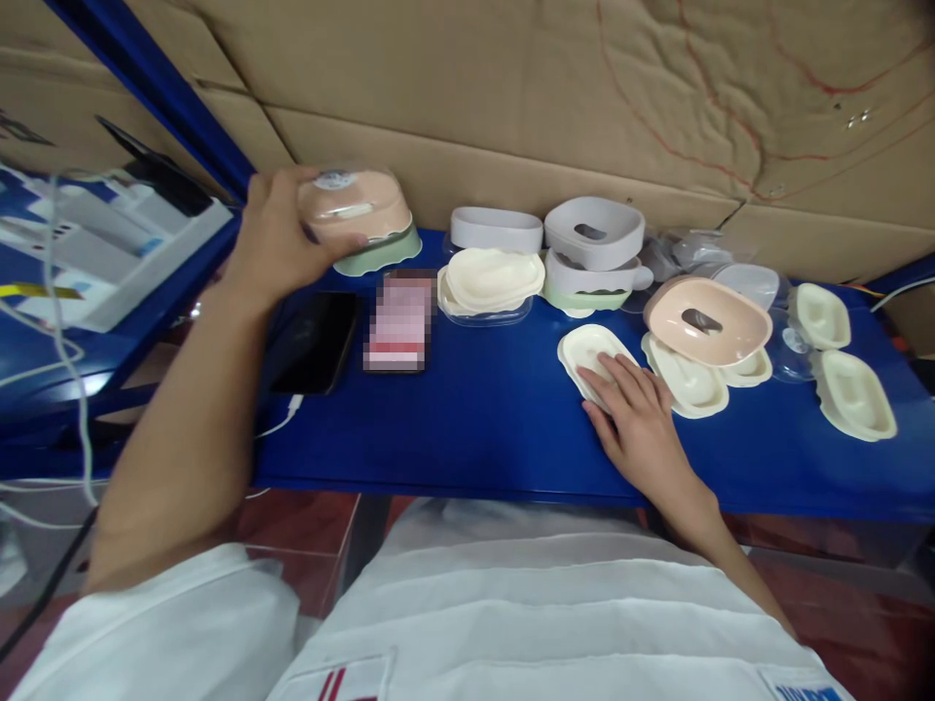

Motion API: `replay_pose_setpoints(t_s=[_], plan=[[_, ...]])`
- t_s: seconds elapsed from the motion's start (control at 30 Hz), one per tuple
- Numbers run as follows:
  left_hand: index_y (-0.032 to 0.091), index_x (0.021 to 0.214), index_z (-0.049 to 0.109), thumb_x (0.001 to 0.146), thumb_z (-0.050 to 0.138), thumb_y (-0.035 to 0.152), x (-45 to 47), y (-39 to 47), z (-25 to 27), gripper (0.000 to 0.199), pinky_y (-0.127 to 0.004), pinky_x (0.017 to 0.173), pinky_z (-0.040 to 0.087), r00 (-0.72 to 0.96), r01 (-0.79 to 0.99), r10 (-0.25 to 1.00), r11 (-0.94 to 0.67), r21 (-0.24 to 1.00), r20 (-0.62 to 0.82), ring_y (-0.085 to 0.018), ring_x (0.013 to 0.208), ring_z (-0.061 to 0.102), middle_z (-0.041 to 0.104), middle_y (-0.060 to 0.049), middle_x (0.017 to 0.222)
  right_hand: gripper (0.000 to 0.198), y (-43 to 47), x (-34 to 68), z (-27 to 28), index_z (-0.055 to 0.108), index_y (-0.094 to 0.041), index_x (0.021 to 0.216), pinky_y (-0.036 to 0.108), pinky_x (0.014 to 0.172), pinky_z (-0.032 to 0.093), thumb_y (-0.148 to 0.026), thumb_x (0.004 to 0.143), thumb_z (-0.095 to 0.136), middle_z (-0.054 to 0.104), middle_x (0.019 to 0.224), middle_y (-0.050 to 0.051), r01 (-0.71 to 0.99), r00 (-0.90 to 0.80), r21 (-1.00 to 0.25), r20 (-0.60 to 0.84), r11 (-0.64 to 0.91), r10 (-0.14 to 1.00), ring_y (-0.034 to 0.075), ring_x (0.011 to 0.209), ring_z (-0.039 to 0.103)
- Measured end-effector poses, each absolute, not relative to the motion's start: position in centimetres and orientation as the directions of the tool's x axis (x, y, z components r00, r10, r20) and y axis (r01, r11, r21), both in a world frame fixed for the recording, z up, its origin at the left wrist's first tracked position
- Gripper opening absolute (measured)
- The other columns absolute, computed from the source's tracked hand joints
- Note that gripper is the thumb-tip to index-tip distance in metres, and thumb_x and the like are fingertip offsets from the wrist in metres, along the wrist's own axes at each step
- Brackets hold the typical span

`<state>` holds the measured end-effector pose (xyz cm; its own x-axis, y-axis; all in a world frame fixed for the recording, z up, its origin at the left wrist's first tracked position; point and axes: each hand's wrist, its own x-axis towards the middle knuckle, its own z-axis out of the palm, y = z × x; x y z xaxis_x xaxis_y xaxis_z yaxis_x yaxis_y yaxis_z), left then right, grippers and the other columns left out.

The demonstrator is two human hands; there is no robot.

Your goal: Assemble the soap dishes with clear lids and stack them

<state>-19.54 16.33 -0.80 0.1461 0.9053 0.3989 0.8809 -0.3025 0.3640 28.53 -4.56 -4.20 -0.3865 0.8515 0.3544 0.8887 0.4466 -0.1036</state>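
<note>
At the back left, my left hand point(281, 229) is closed around a peach soap box point(376, 200) with a clear cover and a round sticker. The box sits over a green wavy-edged base point(384, 251). My right hand point(632, 414) lies with fingers stretched out on a cream oval soap tray point(595, 355) on the blue table. Right of this hand, a peach dish point(712, 316) with a dark hole rests over another cream tray point(691, 380), which lies flat on the table.
Two phones, one black point(314, 341) and one with a lit, blurred screen point(398, 321), lie left of centre. Behind are grey dishes point(595, 229), stacked cream trays point(497, 277) and clear covers point(793, 346). Cardboard point(474, 97) backs the table point(453, 428). A white cable point(281, 421) hangs over its front edge.
</note>
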Motion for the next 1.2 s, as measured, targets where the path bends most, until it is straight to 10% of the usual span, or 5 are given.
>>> replay_pose_setpoints(t_s=[0.17, 0.3, 0.43, 0.9, 1.2], plan=[[0.031, 0.164, 0.021, 0.102, 0.066, 0.066, -16.6, 14.1, 0.7, 0.084, -0.054, 0.138, 0.014, 0.2, 0.879, 0.829, -0.387, 0.278, 0.523, -0.024, 0.152, 0.021, 0.023, 0.008, 0.165, 0.049, -4.5, 28.6, -4.1, 0.054, -0.027, 0.156, 0.06, 0.122, 0.038, -0.015, 0.109, 0.049, 0.058, 0.162, 0.012, 0.856, -0.437, -0.126, 0.342, 0.501, 0.832, 0.033, 0.151, 0.054], [0.021, 0.146, 0.055, 0.114, 0.05, 0.05, -10.6, 10.1, 2.0, 0.043, -0.048, 0.129, 0.039, 0.443, 0.82, 0.779, -0.552, 0.15, 0.444, -0.023, 0.144, 0.048, 0.054, -0.005, 0.152, 0.057, -4.6, 28.5, -3.6, 0.054, -0.028, 0.155, 0.058, 0.123, 0.038, -0.004, 0.104, 0.045, 0.057, 0.164, 0.01, 0.789, -0.518, -0.185, 0.311, 0.585, 0.797, 0.029, 0.153, 0.053], [0.019, 0.152, 0.053, 0.11, 0.055, 0.049, -5.8, 7.9, 0.5, 0.052, -0.06, 0.12, 0.046, 0.581, 0.777, 0.745, -0.628, 0.049, 0.328, -0.038, 0.147, 0.052, 0.052, -0.018, 0.161, 0.055, -4.6, 28.5, -3.3, 0.058, -0.026, 0.151, 0.055, 0.121, 0.043, -0.003, 0.102, 0.048, 0.061, 0.16, 0.009, 0.779, -0.52, -0.204, 0.32, 0.593, 0.792, 0.029, 0.149, 0.056], [0.028, 0.167, 0.027, 0.098, 0.079, 0.038, -4.0, 8.8, -2.3, 0.087, -0.053, 0.114, 0.054, 0.454, 0.776, 0.805, -0.568, 0.274, 0.382, -0.04, 0.155, 0.043, 0.035, -0.018, 0.167, 0.058, -4.6, 28.6, -3.3, 0.057, -0.025, 0.153, 0.055, 0.122, 0.043, -0.002, 0.1, 0.051, 0.06, 0.16, 0.011, 0.741, -0.563, -0.233, 0.295, 0.63, 0.772, 0.03, 0.151, 0.054], [0.025, 0.125, 0.069, 0.102, 0.061, 0.028, -4.2, 9.0, -1.8, 0.025, -0.046, 0.109, 0.056, 0.383, 0.773, 0.809, -0.545, 0.325, 0.446, -0.03, 0.124, 0.072, 0.073, -0.008, 0.133, 0.058, -4.7, 28.4, -3.2, 0.057, -0.026, 0.153, 0.056, 0.121, 0.044, -0.001, 0.101, 0.05, 0.06, 0.16, 0.012, 0.707, -0.586, -0.26, 0.304, 0.658, 0.751, 0.028, 0.151, 0.055]])
